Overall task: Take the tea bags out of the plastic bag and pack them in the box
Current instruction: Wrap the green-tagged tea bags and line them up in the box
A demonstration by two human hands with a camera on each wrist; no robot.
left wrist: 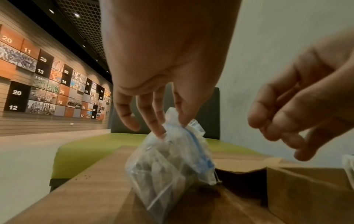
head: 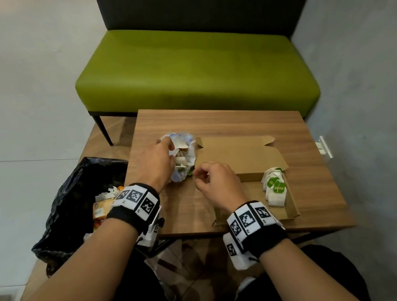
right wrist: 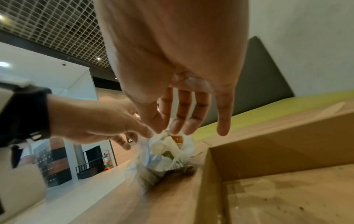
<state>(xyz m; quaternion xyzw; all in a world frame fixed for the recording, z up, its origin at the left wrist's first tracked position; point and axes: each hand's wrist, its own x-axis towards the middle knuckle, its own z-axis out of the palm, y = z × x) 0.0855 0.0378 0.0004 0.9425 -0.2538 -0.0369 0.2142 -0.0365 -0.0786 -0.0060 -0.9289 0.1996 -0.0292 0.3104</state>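
Wooden table (head: 226, 122), left hand (left wrist: 162, 63) pinching plastic bag (left wrist: 172, 163) — right hand (right wrist: 172, 75) loose, head view alone shows bin (head: 74, 203).

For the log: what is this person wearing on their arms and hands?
Both forearms are bare, with no sleeves or gloves. The left hand and the right hand each have a black wristband behind them, carrying white blocks printed with black-and-white square markers. A white camera housing hangs beneath each band.
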